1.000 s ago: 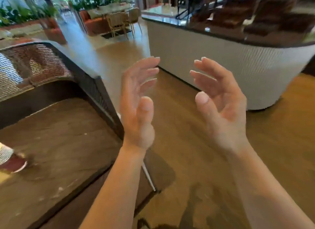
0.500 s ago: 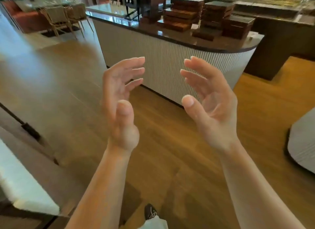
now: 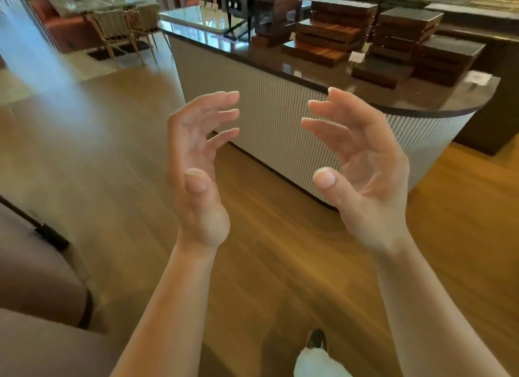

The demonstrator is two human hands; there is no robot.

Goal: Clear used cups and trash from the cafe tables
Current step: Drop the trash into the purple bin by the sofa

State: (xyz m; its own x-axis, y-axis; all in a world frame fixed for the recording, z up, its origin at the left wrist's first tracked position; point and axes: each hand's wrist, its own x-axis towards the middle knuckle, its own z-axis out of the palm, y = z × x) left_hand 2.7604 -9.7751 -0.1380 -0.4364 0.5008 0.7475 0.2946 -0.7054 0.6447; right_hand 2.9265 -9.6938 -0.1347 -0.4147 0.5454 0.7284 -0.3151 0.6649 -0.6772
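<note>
Head view: I have both hands raised in front of me, palms turned toward each other with a clear gap between them. My left hand (image 3: 196, 163) is relaxed, its fingers (image 3: 224, 114) spread wide and gently bent, holding nothing. My right hand (image 3: 362, 163) mirrors it, fingers (image 3: 320, 122) wide apart, thumb out, also holding nothing. Where the cups and trash lie I cannot tell from here.

Ahead of the hands stands a bench (image 3: 280, 118) with a ribbed white wall and a dark glossy top. Its near end curves round on the right, and its bottom edge runs diagonally across the wooden floor (image 3: 266, 236). Stacks of wooden trays (image 3: 331, 36) sit on the top, set back from the edge.

To the left of the bench a broad strip of floor opens toward woven chairs (image 3: 112, 31) at a far table (image 3: 92, 4). A rounded, blurred seat (image 3: 36, 278) closes in at the lower left. My shoe (image 3: 317, 340) shows on the floor between my forearms, well short of the bench's base.
</note>
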